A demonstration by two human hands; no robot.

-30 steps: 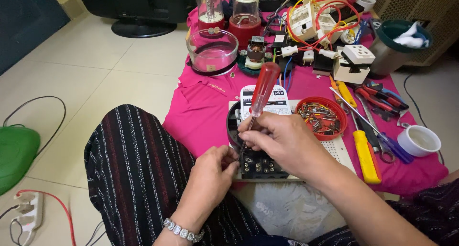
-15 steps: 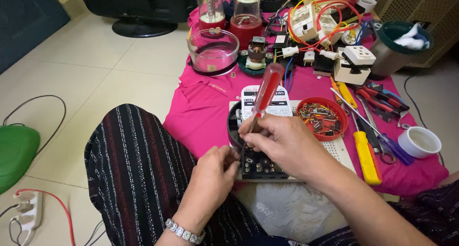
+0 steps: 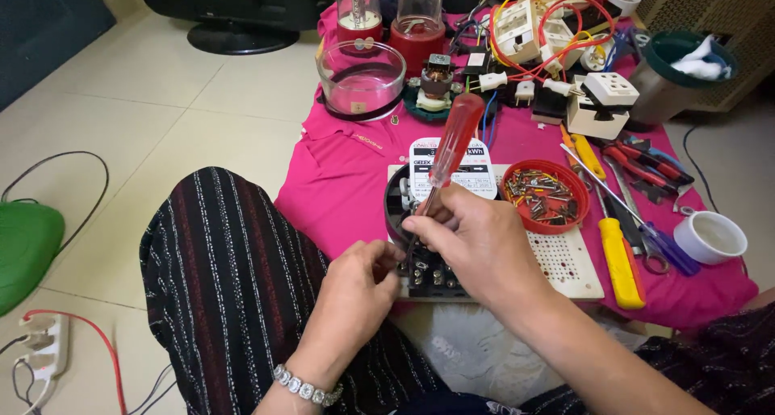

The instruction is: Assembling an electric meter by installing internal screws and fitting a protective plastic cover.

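Observation:
My right hand (image 3: 478, 239) grips a screwdriver with a red translucent handle (image 3: 454, 139), its shaft angled down to the terminal block at the near left of a black electric meter (image 3: 440, 185) with a white face. My left hand (image 3: 359, 292), with a metal bracelet at the wrist, pinches at the meter's lower left corner beside the screwdriver tip. The tip itself is hidden between my fingers. The meter lies on a white perforated board (image 3: 571, 263) over a pink cloth (image 3: 347, 189).
A red dish of screws (image 3: 546, 198), a yellow-handled screwdriver (image 3: 620, 257), pliers (image 3: 646, 163) and a white cup (image 3: 710, 237) lie to the right. Blender jars (image 3: 362, 80), sockets and wires crowd the far cloth. A green object (image 3: 28, 249) and a power strip (image 3: 44, 346) sit left.
The screwdriver handle has tilted slightly and my hands have shifted a little on the meter's terminals; nothing else has moved.

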